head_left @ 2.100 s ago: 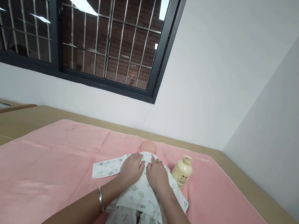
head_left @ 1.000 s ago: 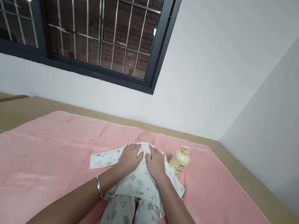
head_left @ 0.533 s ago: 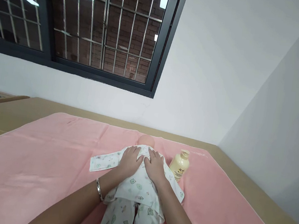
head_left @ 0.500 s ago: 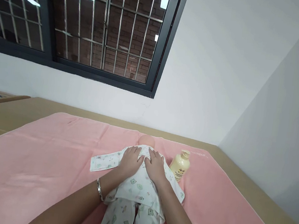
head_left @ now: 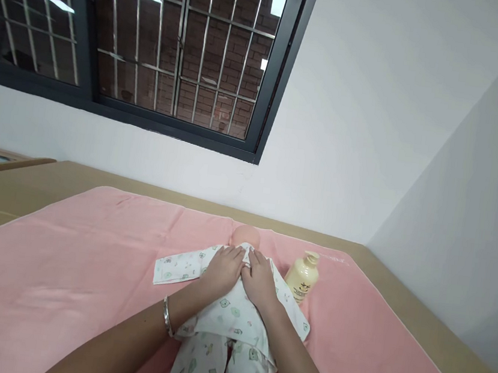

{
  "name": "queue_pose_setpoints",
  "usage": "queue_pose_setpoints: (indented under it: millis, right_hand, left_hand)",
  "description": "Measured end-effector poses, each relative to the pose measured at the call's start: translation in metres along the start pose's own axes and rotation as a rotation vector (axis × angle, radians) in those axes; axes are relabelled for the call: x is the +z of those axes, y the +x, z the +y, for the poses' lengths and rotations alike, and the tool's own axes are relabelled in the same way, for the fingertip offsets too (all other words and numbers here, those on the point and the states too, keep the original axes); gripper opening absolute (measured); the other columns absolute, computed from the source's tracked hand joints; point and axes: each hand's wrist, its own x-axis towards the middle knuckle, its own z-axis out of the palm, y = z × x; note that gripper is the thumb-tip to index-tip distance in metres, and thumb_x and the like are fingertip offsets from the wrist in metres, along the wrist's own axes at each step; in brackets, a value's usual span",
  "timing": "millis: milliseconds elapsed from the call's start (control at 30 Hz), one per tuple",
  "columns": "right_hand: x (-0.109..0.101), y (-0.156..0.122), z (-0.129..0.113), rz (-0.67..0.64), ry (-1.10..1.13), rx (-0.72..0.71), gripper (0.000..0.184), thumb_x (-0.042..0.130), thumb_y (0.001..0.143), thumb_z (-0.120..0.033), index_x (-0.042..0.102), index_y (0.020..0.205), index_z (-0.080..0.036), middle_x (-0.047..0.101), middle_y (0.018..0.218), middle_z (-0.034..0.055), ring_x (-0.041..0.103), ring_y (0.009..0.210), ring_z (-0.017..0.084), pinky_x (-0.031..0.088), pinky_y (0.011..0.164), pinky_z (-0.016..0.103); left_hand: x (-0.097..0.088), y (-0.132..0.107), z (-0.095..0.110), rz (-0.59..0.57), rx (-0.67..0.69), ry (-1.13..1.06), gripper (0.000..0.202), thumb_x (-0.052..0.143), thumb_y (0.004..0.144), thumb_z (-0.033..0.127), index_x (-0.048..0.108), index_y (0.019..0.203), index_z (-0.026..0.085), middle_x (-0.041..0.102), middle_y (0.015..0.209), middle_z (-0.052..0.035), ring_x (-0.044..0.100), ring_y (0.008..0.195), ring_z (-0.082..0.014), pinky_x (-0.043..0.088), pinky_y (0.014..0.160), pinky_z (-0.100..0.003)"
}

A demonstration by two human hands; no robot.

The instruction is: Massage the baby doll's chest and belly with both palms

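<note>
A baby doll point(head_left: 245, 235) in white pyjamas with a small green print point(head_left: 226, 317) lies on a pink towel point(head_left: 62, 260), its bare head pointing to the far wall. My left hand point(head_left: 223, 270) rests flat on the doll's upper body, fingers stretched out. My right hand point(head_left: 259, 277) lies flat right beside it, fingers also out, the two hands almost touching near the collar. A silver bangle point(head_left: 166, 316) sits on my left wrist. One empty-looking sleeve point(head_left: 178, 264) of the top spreads out to the left.
A cream pump bottle point(head_left: 302, 276) stands on the towel just right of the doll. The towel covers a tan surface point(head_left: 12, 194) that runs to white walls at the back and right. A barred dark-framed window point(head_left: 157, 48) is above.
My hands have slid a little toward the doll's collar and closer together. The view has shifted slightly; the doll and bottle stay where they were.
</note>
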Motion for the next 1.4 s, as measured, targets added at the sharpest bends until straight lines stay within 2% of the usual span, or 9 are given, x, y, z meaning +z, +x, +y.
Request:
queue_pose_setpoints:
  millis: [100,267,367,533,700,800,1033,1300,1400]
  right_hand:
    - [-0.006,-0.004,-0.006,-0.001,-0.023,-0.039,0.039,0.039,0.09,-0.022,0.059,0.123,-0.016,0.059,0.128,0.0115,0.051,0.119,0.023,0.033,0.099,0.031]
    - [-0.01,-0.01,-0.02,0.04,-0.07,0.132,0.036,0.033,0.094,-0.028,0.065,0.104,-0.016,0.067,0.105,0.0122,0.059,0.103,0.025,0.04,0.083,0.032]
    - [-0.003,-0.005,-0.013,0.035,-0.011,0.117,0.04,0.036,0.094,-0.033,0.062,0.118,-0.015,0.064,0.117,0.0141,0.054,0.114,0.027,0.037,0.093,0.035]
    - [0.006,0.003,0.006,0.019,0.071,-0.003,0.049,0.038,0.093,-0.031,0.048,0.138,-0.016,0.048,0.141,0.0137,0.041,0.131,0.026,0.022,0.11,0.042]
    - [-0.002,-0.003,-0.005,0.055,0.012,0.031,0.038,0.038,0.092,-0.027,0.064,0.117,-0.017,0.064,0.12,0.013,0.055,0.114,0.025,0.037,0.096,0.033]
    - [-0.002,-0.006,-0.01,0.081,-0.019,0.13,0.035,0.038,0.091,-0.027,0.07,0.099,-0.018,0.069,0.105,0.0126,0.061,0.102,0.025,0.041,0.086,0.032]
    - [0.012,0.006,0.013,0.093,0.118,0.015,0.049,0.04,0.087,-0.024,0.056,0.132,-0.015,0.053,0.138,0.0114,0.045,0.13,0.025,0.029,0.109,0.038]
    - [0.009,-0.004,0.006,0.221,0.069,0.012,0.035,0.038,0.088,-0.023,0.073,0.092,-0.019,0.07,0.104,0.0091,0.061,0.102,0.022,0.042,0.09,0.03]
    - [0.011,-0.005,0.007,0.255,0.064,0.057,0.035,0.04,0.088,-0.026,0.072,0.102,-0.018,0.069,0.109,0.0095,0.06,0.106,0.024,0.042,0.091,0.032]
  left_hand:
    - [-0.001,-0.001,0.006,0.004,0.001,0.02,0.028,0.039,0.092,0.013,0.061,0.11,0.015,0.066,0.113,-0.0113,0.058,0.111,-0.0241,0.042,0.099,-0.04]
    - [-0.011,-0.005,0.012,-0.003,-0.175,0.052,0.025,0.038,0.095,0.023,0.062,0.09,0.017,0.067,0.096,-0.0091,0.061,0.092,-0.0242,0.047,0.084,-0.038]
    - [-0.011,-0.004,0.006,-0.003,-0.232,0.062,0.024,0.041,0.094,0.029,0.061,0.101,0.016,0.066,0.104,-0.0099,0.059,0.1,-0.0269,0.045,0.088,-0.04]
    - [-0.003,0.0,-0.006,0.016,-0.133,-0.034,0.027,0.041,0.095,0.029,0.058,0.114,0.018,0.064,0.116,-0.008,0.056,0.108,-0.024,0.04,0.096,-0.039]
    - [-0.004,-0.003,-0.002,0.085,-0.185,-0.019,0.019,0.045,0.092,0.029,0.059,0.084,0.019,0.065,0.088,-0.0068,0.06,0.087,-0.0229,0.044,0.079,-0.036]
    - [-0.004,-0.006,0.001,0.145,-0.237,0.002,0.018,0.046,0.09,0.03,0.058,0.082,0.019,0.064,0.086,-0.007,0.059,0.086,-0.024,0.044,0.077,-0.037]
    - [0.004,-0.002,-0.004,0.146,-0.135,-0.094,0.027,0.042,0.093,0.024,0.059,0.112,0.019,0.065,0.108,-0.0068,0.058,0.103,-0.0231,0.042,0.091,-0.038]
    - [0.0,-0.006,0.002,0.159,-0.189,0.016,0.021,0.043,0.091,0.027,0.058,0.078,0.02,0.062,0.082,-0.0063,0.058,0.083,-0.0235,0.043,0.077,-0.037]
    - [0.001,-0.005,0.001,0.16,-0.235,-0.024,0.02,0.043,0.091,0.028,0.06,0.086,0.019,0.064,0.087,-0.0067,0.058,0.086,-0.0236,0.044,0.078,-0.038]
